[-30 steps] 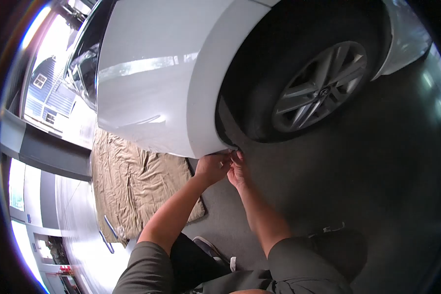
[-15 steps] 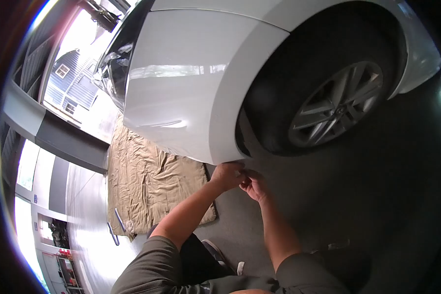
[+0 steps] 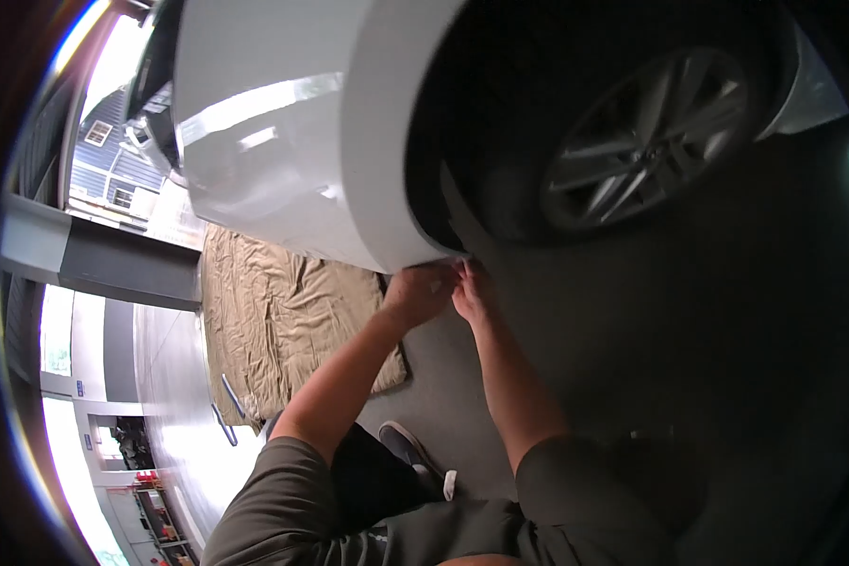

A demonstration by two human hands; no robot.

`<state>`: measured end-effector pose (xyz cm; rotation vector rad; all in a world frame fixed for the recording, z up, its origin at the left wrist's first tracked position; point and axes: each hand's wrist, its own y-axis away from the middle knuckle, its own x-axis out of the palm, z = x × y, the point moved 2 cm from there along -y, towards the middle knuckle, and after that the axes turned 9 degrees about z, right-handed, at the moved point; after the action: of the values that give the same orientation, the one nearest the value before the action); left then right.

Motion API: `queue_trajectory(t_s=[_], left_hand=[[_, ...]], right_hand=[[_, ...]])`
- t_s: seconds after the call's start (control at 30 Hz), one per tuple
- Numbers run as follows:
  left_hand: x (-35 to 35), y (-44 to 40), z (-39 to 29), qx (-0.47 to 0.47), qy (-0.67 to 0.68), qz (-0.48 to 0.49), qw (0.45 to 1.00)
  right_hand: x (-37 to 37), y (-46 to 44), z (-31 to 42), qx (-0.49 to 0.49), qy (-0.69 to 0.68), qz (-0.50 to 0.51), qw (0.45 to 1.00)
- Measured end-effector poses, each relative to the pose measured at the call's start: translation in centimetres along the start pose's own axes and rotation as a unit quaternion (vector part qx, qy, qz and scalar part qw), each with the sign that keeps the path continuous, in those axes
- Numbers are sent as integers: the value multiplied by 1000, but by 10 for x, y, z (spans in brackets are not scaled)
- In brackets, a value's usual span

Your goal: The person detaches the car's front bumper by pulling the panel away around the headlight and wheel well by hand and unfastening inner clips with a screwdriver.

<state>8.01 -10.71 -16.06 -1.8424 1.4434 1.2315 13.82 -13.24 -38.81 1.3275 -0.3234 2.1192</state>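
Observation:
Both hands meet at the lower edge of a white car bumper (image 3: 264, 179), just in front of the wheel arch. My left hand (image 3: 423, 291) is closed against the bumper's bottom corner, its fingertips hidden. Beside it, touching or nearly so, my right hand (image 3: 474, 291) has its fingers pinched together at the same edge. Whatever either one grips is too small or hidden to name. Right of them is the dark tire with its silver wheel (image 3: 646, 151).
A wrinkled tan mat (image 3: 288, 321) lies on the floor under the car's front, with blue straps (image 3: 228, 410) at its near edge. My shoe (image 3: 407, 443) is below my arms. A grey beam (image 3: 113, 264) and shelves (image 3: 160, 519) are at the left.
The view has shifted and come nearer the car. The right hand, slightly lower and apart from the bumper half a second ago, is now up at its edge beside the left.

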Motion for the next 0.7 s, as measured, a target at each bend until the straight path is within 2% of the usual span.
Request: queue_trajectory(t_s=[0.07,0.1,0.13,0.27,0.3,0.4,0.6,0.7], left_hand=[[9,-4,6,34,25,-55,998],[12,-5,10,1,42,-44,998],[11,-6,7,35,35,-47,998],[13,-8,7,-7,10,-37,999],[14,-11,8,-22,3,-30,999],[15,-17,3,10,3,-43,999],[15,-21,-8,-27,24,-31,999],[21,-20,3,-46,-13,-37,998]], right_hand=[[15,-8,8,48,-149,-42,987],[-6,-14,-20,48,-161,-16,986],[-3,-5,-13,45,-151,-14,987],[18,-4,26,56,-158,-2,986],[23,-2,34,60,-178,-12,982],[53,8,74,54,-252,-58,965],[48,-7,63,14,-248,25,968],[47,-5,66,44,-313,-4,949]])
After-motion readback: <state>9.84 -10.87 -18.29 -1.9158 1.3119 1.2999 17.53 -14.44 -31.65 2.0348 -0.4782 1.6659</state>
